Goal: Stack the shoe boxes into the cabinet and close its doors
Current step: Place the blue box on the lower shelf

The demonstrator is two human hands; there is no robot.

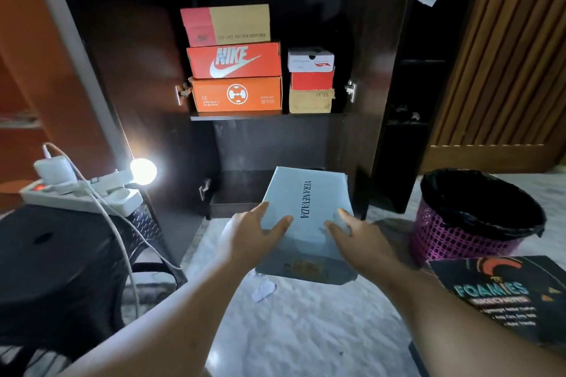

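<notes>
Box count first: six on the cabinet shelf (pixel 239 116) up at 12 o'clock, in two stacks. Left stack is three: an orange box (pixel 236 94) at the bottom, the orange Nike box (pixel 234 60) on it, and a red-and-tan box (pixel 225 24) on top. Right stack is three smaller ones: tan box (pixel 311 101), red box (pixel 312 79), white box (pixel 310 59) on top. A seventh, the pale blue VERANEVADA box (pixel 309 208), is in both hands dead centre, far end pointing at the cabinet's lower opening. An eighth, a black FOAMIES box (pixel 505 297), sits at 4 o'clock on the floor.

Left hand (pixel 254 236) has fingers spread flat over the lid with the thumb along the left edge; right hand (pixel 352 239) grips the right side, fingers on the lid.

Both dark cabinet doors (pixel 131 76) are swung wide open. Floor (pixel 306 330) is pale marble-looking, with one scrap of paper (pixel 263 290) near 6 o'clock. One pink bin (pixel 468 220) with a black liner at 3 o'clock, one power strip (pixel 82 196) on a black stool (pixel 61 269) at 9 o'clock, and one glowing bulb (pixel 143 171) beside it.
</notes>
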